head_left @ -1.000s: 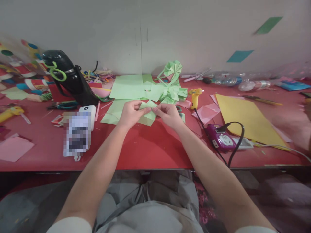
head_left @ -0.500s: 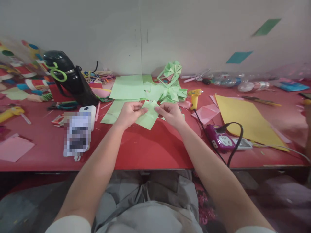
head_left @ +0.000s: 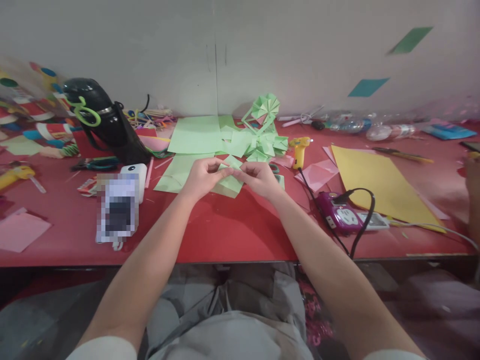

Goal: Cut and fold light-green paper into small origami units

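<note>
Between my hands is a small square of green paper (head_left: 229, 188), tilted so that one corner points toward me. My left hand (head_left: 205, 177) pinches it from the left with thumb and fingers. From the right, my right hand (head_left: 258, 178) pinches it too, and the two thumbs nearly meet over its middle. Just beyond lie larger green sheets (head_left: 195, 135) and a folded green paper ornament (head_left: 265, 145) with a round pleated top. A pair of scissors (head_left: 276, 175) shows partly behind my right hand.
A yellow glue gun (head_left: 300, 152) stands right of the ornament, its cord running to a purple power strip (head_left: 341, 214). Yellow paper (head_left: 378, 185) lies further right. On the left are a black bottle (head_left: 105, 120) and a phone (head_left: 119, 207). Someone's hand (head_left: 473, 182) shows at the right edge.
My thumbs and fingers have drawn closer together over the green square, covering more of its upper part. The scissors show more beside my right hand.
</note>
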Demonstrator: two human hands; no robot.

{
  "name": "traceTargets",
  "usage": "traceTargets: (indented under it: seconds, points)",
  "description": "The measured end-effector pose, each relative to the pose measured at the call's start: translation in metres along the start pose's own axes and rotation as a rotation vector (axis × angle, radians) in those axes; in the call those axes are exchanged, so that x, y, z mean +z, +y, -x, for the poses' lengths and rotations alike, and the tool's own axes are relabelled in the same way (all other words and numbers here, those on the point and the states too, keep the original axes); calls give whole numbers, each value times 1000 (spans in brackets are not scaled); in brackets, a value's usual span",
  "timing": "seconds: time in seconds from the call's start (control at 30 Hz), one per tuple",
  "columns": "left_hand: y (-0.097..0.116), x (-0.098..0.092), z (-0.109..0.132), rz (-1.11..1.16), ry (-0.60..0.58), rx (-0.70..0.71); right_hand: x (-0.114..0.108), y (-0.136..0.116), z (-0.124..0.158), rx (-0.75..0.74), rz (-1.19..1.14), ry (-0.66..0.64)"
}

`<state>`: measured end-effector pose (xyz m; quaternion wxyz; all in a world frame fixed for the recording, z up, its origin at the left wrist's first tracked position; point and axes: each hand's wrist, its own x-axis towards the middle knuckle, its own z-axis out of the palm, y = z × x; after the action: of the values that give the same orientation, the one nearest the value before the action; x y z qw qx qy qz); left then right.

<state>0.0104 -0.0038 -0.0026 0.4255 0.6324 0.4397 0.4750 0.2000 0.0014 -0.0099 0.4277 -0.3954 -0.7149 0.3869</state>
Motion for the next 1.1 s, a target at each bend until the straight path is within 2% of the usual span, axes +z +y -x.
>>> traceTargets:
  seconds: [0.1,0.23,0.37,0.5,0.7,0.87,0.93,1.03,1.1]
  points:
    - [-1,0,-1,9,30,15,1,-1,0,-9,10,4]
    - [-2,1,-1,-115,76,69,2,-5,1,32,-12,3]
    - [-2,3,-1,-141,39,102,4,-4,1,22,-31,21]
    - [0,0,0,-16,-66,24,3,-2,-1,-31,-29,127]
    - [-2,-5,1,-27,-72,-89,2,-6,1,7,-70,87]
    - [1,-4,3,33,-140,-127,3,-6,0,-37,-13,171]
    - [0,-3,2,33,-119,-140,3,-5,0,-35,-15,184]
    - [-2,-3,1,-33,-23,-189,3,-6,1,-4,-50,165]
    - [-1,-3,1,-43,-23,-223,3,-6,1,-1,-49,170]
